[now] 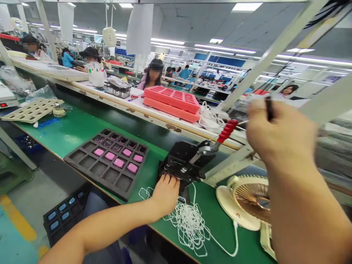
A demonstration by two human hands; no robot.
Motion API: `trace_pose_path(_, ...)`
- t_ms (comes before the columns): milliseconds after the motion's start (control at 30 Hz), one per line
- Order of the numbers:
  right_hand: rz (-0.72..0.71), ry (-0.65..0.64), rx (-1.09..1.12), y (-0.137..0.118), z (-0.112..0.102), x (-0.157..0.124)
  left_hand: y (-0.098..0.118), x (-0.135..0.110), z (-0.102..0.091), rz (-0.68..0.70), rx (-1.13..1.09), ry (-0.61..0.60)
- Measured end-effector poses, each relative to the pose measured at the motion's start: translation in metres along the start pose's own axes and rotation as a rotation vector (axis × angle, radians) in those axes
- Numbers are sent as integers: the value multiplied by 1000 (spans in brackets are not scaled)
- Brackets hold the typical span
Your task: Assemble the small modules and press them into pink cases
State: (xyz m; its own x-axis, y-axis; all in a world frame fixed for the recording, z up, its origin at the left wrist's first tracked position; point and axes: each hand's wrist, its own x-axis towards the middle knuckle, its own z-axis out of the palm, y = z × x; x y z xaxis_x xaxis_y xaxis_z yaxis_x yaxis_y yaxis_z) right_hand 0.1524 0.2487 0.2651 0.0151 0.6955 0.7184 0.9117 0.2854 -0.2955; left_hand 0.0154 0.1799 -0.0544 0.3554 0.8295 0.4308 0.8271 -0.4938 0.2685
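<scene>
— Which stage is this, would you say?

— Seating something at the little black press (187,159), I'd judge; the left hand (165,190) is at its front edge, fingers bent down against the base; whether they pinch anything there I cannot tell, since the fingertips are hidden.

— And the other hand?

— The right hand (280,135) is up high and blurred; it is closed around a dark stick (269,108) that pokes out above the fist, well apart from the press.

— The lever?

— Its red handle (227,131) stands raised, slanting up to the right; nobody is touching it.

— So what would a next move call for?

— Only my judgement: fingers clear of the press's middle before that handle is worked; and care with the white cord (189,223), which lies in a loose tangle just in front of the press, beside the left wrist, and could snag.

— How does the press look?

— Matte black and squat, with a bright metal linkage on top; it sits on the green bench (71,132), between a dark tray (82,156) of pink pieces and a cream fan (247,200) lying face up.
</scene>
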Motion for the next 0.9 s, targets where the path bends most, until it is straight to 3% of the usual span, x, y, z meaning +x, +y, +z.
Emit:
trace_pose_path(33,48,-85,15,0,6,13,0,-1,-1,1,-6,-3)
trace_pose_path(100,7,-236,127,-3,18,26,-2,-3,-1,14,-15,1)
trace_pose_path(200,-128,-219,223,-4,30,15,-5,-14,-4,36,-19,24)
trace_pose_path(300,-335,15,252,6,34,-27,-4,-41,-14,40,-52,41)
trace_pose_path(400,-409,241,227,18,38,-86,-1,-82,-38,45,-192,109)
trace_pose_path(533,-450,169,260,29,53,-150,-18,-123,-79,32,-336,199)
trace_pose_path(667,-445,77,343,34,66,-173,-63,-120,-109,-157,-200,207)
trace_pose_path(800,-411,134,337,41,57,-174,-140,-81,-139,-483,105,146)
trace_pose_path(900,-123,182,424,65,45,-194,-202,-53,-158,-645,241,87)
